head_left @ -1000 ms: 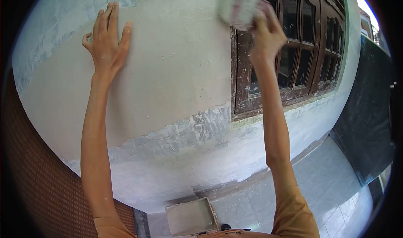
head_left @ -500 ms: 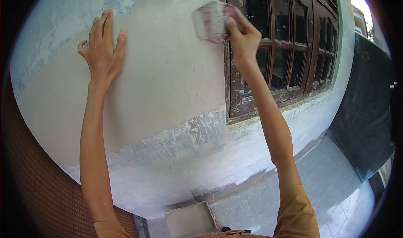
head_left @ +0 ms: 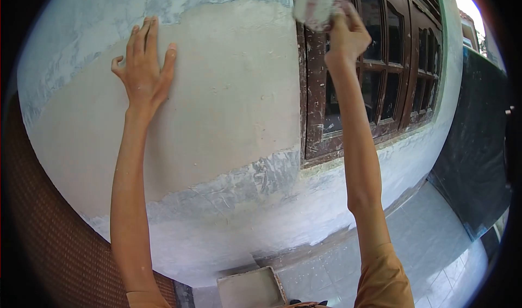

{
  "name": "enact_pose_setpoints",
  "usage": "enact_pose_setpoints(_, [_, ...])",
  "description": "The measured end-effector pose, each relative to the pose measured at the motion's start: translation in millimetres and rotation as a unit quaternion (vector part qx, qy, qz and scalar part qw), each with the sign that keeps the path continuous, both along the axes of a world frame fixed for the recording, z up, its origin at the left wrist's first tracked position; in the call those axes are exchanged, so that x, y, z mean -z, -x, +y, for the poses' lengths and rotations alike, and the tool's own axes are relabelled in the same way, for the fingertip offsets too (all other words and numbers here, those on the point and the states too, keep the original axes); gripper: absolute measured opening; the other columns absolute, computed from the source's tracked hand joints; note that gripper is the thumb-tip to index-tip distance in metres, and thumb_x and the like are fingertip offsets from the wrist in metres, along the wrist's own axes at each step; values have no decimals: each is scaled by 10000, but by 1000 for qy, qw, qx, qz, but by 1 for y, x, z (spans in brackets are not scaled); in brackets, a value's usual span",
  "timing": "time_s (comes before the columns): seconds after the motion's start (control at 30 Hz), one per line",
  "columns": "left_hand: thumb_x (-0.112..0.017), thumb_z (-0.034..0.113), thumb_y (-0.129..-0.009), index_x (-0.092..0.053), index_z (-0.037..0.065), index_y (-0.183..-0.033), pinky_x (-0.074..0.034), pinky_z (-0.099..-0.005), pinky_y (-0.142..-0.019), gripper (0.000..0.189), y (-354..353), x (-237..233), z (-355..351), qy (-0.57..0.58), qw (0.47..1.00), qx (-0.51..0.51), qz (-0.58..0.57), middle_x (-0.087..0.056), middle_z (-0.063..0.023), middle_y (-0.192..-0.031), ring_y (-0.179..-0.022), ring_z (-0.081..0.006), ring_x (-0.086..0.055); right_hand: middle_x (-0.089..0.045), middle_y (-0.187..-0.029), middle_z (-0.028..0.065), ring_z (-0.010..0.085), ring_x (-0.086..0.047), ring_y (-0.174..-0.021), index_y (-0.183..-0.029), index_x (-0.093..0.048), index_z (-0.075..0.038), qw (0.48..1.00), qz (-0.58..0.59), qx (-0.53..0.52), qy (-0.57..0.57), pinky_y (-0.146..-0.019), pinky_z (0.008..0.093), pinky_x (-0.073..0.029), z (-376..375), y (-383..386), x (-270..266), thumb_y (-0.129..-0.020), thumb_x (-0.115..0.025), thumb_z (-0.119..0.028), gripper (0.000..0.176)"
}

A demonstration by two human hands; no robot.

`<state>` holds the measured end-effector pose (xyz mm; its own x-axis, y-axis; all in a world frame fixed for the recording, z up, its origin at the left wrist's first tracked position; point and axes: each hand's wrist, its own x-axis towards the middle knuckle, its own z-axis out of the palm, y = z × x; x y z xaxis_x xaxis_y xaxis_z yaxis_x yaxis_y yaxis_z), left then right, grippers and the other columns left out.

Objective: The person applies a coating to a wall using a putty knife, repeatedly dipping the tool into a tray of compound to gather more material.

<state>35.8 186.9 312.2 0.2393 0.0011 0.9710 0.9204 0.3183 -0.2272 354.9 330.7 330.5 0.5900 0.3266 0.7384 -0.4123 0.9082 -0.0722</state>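
My left hand (head_left: 144,69) lies flat on the wall with its fingers spread, near the upper edge of a smooth beige patch (head_left: 217,101). Rough grey-white coating (head_left: 239,180) borders that patch above and below. Up at the right, my right hand (head_left: 348,36) pinches a flat, thin piece (head_left: 316,8), whitish with reddish-brown areas and blurred by motion. Its thumb is on the near face. In this view the piece overlaps the upper left corner of the brown window frame (head_left: 314,107).
Brown wooden windows (head_left: 399,90) with several panes fill the wall's right side. Below stands a shallow pale tray (head_left: 247,291) on the grey tiled floor (head_left: 321,264). A woven brown surface (head_left: 65,215) runs along the left, and a dark sheet (head_left: 476,139) hangs at the right.
My right hand has moved right and up with the flat piece, from over the beige patch to the window frame. My left hand stays on the wall; the view has shifted slightly.
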Motion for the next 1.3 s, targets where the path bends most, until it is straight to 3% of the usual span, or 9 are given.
enact_pose_setpoints(0.27, [-437,401,-951,-347,220,-1485,-187,-542,-1030,571,-2,1,2,-9,1000,5,-1,-369,19,-1515,-1397,-185,-322,-689,-887,34,73,-591,-712,-1183,-664,-12,978,-177,110,29,-637,228,-493,-10,40,7,-879,-666,-62,309])
enact_pose_setpoints(0.4, [-435,386,-953,-358,223,-1479,-191,-559,-1020,556,0,0,5,-23,999,21,-9,-382,19,-1508,-1389,-187,-337,-690,-900,66,77,-605,-694,-1181,-621,1,999,19,7,37,-586,223,-496,-17,-2,9,-894,-576,17,291])
enact_pose_setpoints(0.6, [-445,397,-945,-408,200,-1448,-229,-519,-987,541,-7,0,8,-31,1000,0,-6,-411,15,-1486,-1371,-183,-361,-705,-944,110,111,-640,-830,-1200,-615,-24,972,-230,38,43,-708,243,-513,-30,36,59,-886,-642,-49,317])
enact_pose_setpoints(0.67, [-433,386,-956,-377,211,-1468,-195,-544,-1029,544,-5,0,6,-20,1000,20,-13,-388,19,-1503,-1390,-188,-334,-708,-977,123,128,-653,-857,-1185,-615,-1,966,-173,178,70,-730,262,-528,-10,6,61,-885,-641,-50,306])
enact_pose_setpoints(0.73, [-430,388,-958,-378,213,-1467,-195,-546,-1028,541,-4,0,7,-22,999,19,-13,-387,16,-1504,-1393,-189,-329,-708,-955,99,114,-651,-813,-1166,-623,-9,996,-53,51,57,-715,246,-528,-18,-12,60,-885,-628,-34,282])
enact_pose_setpoints(0.83, [-435,397,-954,-388,207,-1459,-195,-554,-1028,541,-5,1,7,-28,999,15,-20,-391,7,-1499,-1392,-195,-329,-708,-945,78,95,-641,-784,-1155,-635,-42,990,-105,39,83,-682,217,-509,-39,5,66,-887,-627,-26,268])
enact_pose_setpoints(1.03, [-433,405,-957,-380,205,-1462,-184,-559,-1036,546,-11,-3,12,-26,999,22,-4,-383,3,-1503,-1396,-204,-321,-636,-776,2,49,-529,-659,-1144,-638,-47,950,-170,242,96,-576,216,-441,-18,2,91,-899,-636,-46,245])
enact_pose_setpoints(1.13, [-437,409,-955,-382,203,-1459,-185,-560,-1034,548,-9,-1,3,-25,999,4,-20,-381,2,-1503,-1397,-207,-318,-681,-891,47,56,-588,-743,-1158,-623,-30,996,-16,21,89,-623,183,-455,-27,-13,88,-912,-621,-36,246])
enact_pose_setpoints(1.3, [-458,419,-939,-400,186,-1445,-192,-564,-1027,560,-15,0,13,-28,999,32,-14,-385,-9,-1497,-1396,-209,-318,-680,-977,55,81,-620,-854,-1166,-611,0,970,-222,35,91,-747,236,-503,-30,12,123,-895,-638,-20,273])
